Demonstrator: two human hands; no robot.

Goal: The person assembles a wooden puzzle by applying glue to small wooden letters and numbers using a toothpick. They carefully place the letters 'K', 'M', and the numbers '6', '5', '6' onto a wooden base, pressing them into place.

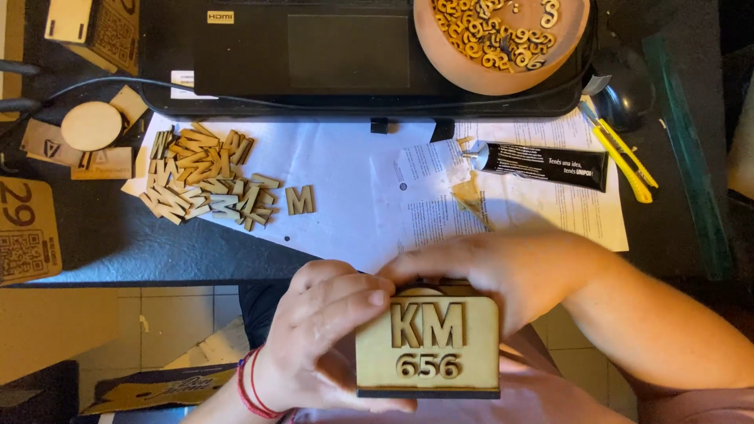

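Held in both hands just off the near edge of the worktop, over the lap: a small wooden plaque with raised letters and digits on its face and a dark strip along its bottom edge. Left hand, with red cords round the wrist, grasping the left side of the plaque, fingers curled over the upper left corner, thumb under the bottom edge. Right hand clamped over the top edge, fingers pressing down on it from above, somewhat blurred. Behind, on the white paper sheets near the middle of the worktop: a heap of wooden letters toward the left, with one single letter lying just beside the heap on its right. Toward the right edge, a black glue tube lying on the printed sheets, and a yellow cutter knife just beside it. At the far edge, a closed black laptop, with a round wooden bowl of small wooden digits resting on its right part. Near the left edge, a round wooden disc on some flat wooden pieces.
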